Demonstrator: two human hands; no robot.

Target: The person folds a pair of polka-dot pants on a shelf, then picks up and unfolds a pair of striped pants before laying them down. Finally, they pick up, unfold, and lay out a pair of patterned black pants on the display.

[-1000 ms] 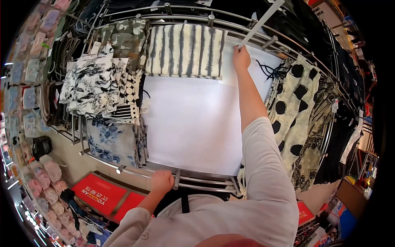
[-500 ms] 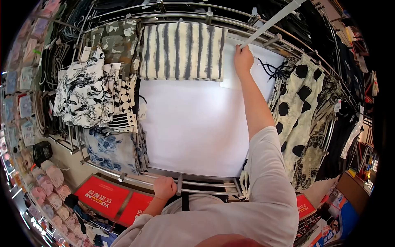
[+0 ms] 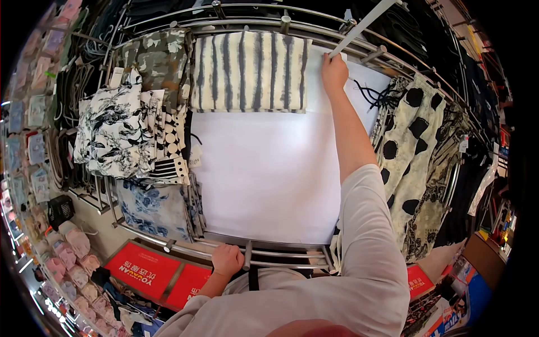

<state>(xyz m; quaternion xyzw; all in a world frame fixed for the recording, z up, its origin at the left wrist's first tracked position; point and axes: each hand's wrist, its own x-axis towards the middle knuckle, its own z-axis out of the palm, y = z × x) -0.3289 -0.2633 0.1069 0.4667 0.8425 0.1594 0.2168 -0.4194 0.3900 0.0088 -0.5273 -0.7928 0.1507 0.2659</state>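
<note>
My right hand [image 3: 335, 71], at the end of an outstretched arm, is wrapped round the lower end of a white pole [image 3: 365, 27] that slants up to the right over the far rails. Below that hand lies the bare white table surface [image 3: 269, 174]. Left of it sits a folded cream fabric with grey stripes [image 3: 252, 72]. My left hand [image 3: 227, 259] is closed on the near metal rail [image 3: 283, 254], close to a short upright post. What the pole's far end looks like is beyond the view's edge.
Folded printed garments are stacked at left: black-and-white [image 3: 115, 129], camouflage [image 3: 160, 59] and blue floral [image 3: 154, 208]. Dotted trousers [image 3: 412, 135] with dark drawstrings lie at right. Red sign boards [image 3: 143, 269] stand below the near rail. Dark clothes hang beyond the far rails [image 3: 247, 23].
The view has tilted slightly, so things sit a little lower. Both hands keep their grips, and the pole has shifted only slightly.
</note>
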